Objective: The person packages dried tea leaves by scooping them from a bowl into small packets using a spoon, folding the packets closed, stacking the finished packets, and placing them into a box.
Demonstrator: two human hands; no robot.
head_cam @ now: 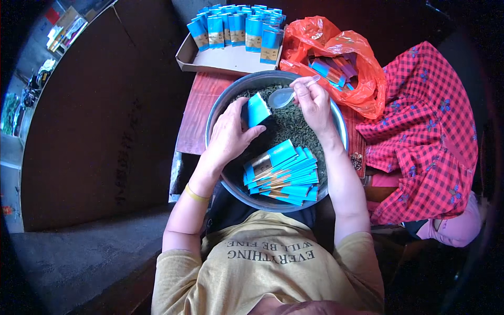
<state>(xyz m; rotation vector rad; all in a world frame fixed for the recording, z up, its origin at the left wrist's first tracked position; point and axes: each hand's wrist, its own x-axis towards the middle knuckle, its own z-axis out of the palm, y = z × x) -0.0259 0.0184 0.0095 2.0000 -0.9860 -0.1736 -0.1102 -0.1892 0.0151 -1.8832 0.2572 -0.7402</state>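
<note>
My left hand (232,130) grips a blue paper packet (258,111) above the left side of a large metal basin (210,118). A translucent plastic spoon (280,97) is pinched by its handle in my right hand (311,100); its bowl points left, close to the packet. Whether the spoon holds anything is hard to tell. Dark dried leaves (295,126), like loose tea, cover the basin's inside. On them, at the near side, lies a fanned stack of flat blue and gold packets (283,173).
Beyond the basin, a shallow cardboard box (224,63) holds rows of upright blue packets (237,29). An open red plastic bag (368,78) with more packets sits at the right back. Red-black checked cloth (425,130) drapes at right. The basin rests over a reddish wooden table (193,122).
</note>
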